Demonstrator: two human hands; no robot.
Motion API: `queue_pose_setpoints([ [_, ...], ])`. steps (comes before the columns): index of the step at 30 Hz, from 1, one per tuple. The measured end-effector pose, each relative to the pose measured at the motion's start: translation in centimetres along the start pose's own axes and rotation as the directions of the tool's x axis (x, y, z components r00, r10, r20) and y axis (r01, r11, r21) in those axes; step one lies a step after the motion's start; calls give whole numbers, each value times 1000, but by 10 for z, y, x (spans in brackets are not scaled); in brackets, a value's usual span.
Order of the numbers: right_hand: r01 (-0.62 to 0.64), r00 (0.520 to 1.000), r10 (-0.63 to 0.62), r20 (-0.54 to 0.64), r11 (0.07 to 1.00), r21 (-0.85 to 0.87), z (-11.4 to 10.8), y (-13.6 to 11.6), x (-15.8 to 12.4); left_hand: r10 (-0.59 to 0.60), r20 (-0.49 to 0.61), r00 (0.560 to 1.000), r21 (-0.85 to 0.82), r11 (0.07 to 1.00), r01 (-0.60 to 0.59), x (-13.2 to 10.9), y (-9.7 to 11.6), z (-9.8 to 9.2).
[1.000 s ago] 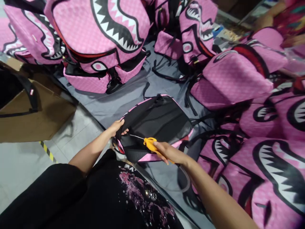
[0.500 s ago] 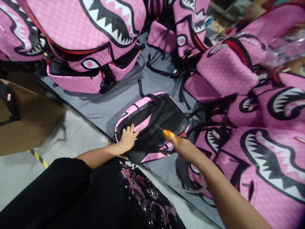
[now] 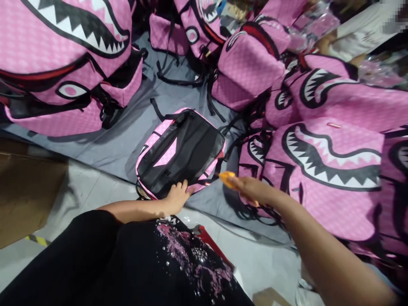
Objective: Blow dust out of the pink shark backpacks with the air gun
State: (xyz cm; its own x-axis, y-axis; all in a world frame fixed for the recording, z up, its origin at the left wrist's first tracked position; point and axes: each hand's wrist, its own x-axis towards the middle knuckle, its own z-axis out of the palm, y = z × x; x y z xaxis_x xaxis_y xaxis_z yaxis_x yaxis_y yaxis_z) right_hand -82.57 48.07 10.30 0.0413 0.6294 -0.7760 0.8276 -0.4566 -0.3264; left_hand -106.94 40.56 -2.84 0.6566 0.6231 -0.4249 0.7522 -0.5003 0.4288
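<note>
A pink backpack [image 3: 180, 151] lies back-side up on a grey sheet [image 3: 105, 144], its black padded panel and straps facing me. My left hand [image 3: 177, 196] rests on its near edge with the fingers laid flat and apart. My right hand [image 3: 251, 190] hovers just right of the backpack, closed round small yellow-handled scissors [image 3: 227, 177] whose tip points toward the bag.
Many pink shark-mouth backpacks are piled all around: a big one at the left [image 3: 63, 63], more at the back [image 3: 251, 63] and right [image 3: 331, 170]. Brown cardboard [image 3: 25, 191] lies on the floor at the left. A person sits at the top right [image 3: 360, 34].
The view has swung right. My left hand slid from the backpack's left corner to its near edge and flattened. My right hand with the scissors drew back off the bag to its right side.
</note>
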Motion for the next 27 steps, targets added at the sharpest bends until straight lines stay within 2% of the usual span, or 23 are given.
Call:
queue_pose_setpoints([
  [1,-28,993,23,114,999,36,-2,8,-5,-35,-15,999,-34,999,34,3,-2,3],
  [2,-59,987,49,152,997,58,-3,15,-11,-63,-45,997,-119,991,57,4,-7,5],
  [3,-71,993,63,104,994,78,-5,20,-19,-100,-73,992,-277,958,76,6,-15,5],
  [4,-61,998,61,6,992,107,-7,25,-27,-154,-84,985,-465,880,98,7,-25,3],
  [5,-40,996,50,-67,989,142,-7,30,-35,-214,-69,974,-634,764,123,8,-36,0],
  [6,-14,997,27,-68,983,182,-6,35,-44,-269,-17,963,-769,619,160,9,-46,-3],
  [8,33,997,-51,63,965,261,2,45,-58,-343,149,927,-906,328,267,11,-62,-11],
  [9,40,988,-78,130,961,273,8,50,-62,-371,214,904,-920,235,314,12,-64,-14],
  [10,32,981,-80,176,965,259,16,55,-64,-411,245,878,-918,194,347,13,-63,-16],
  [11,20,980,-65,190,973,232,23,59,-64,-460,230,858,-912,205,355,13,-57,-16],
  [12,11,985,-47,167,978,210,28,62,-61,-518,150,842,-889,301,345,14,-47,-15],
  [13,14,994,-36,105,979,202,32,63,-57,-552,10,834,-817,476,325,14,-35,-11],
  [14,26,1000,-27,2,979,202,33,62,-52,-535,-143,832,-685,661,307,15,-22,-7],
  [15,34,991,-9,-132,981,192,33,60,-48,-477,-263,838,-512,805,298,16,-8,-1],
  [16,29,967,13,-255,987,159,32,57,-45,-410,-327,851,-340,892,299,18,4,5],
  [17,6,945,29,-326,994,107,31,55,-42,-366,-344,864,-202,928,313,21,14,10],
  [18,-17,948,32,-316,998,52,31,53,-41,-357,-333,873,-114,934,339,23,22,14],
  [21,19,998,-19,-52,1000,3,41,58,-45,-393,-233,889,-67,919,389,28,27,15],
  [22,36,999,-35,-39,999,18,49,64,-47,-390,-192,900,-100,920,378,27,23,11],
  [24,48,987,-45,-153,999,16,71,76,-53,-369,-172,913,-221,918,330,19,7,-2],
  [25,45,977,-45,-207,999,-3,87,81,-56,-390,-205,898,-317,894,316,13,-6,-9],
  [26,47,975,-51,-214,999,-26,105,84,-60,-458,-242,855,-458,831,316,6,-20,-17],
  [27,57,983,-64,-175,997,-48,126,84,-64,-562,-254,787,-616,721,317,-2,-36,-26],
])
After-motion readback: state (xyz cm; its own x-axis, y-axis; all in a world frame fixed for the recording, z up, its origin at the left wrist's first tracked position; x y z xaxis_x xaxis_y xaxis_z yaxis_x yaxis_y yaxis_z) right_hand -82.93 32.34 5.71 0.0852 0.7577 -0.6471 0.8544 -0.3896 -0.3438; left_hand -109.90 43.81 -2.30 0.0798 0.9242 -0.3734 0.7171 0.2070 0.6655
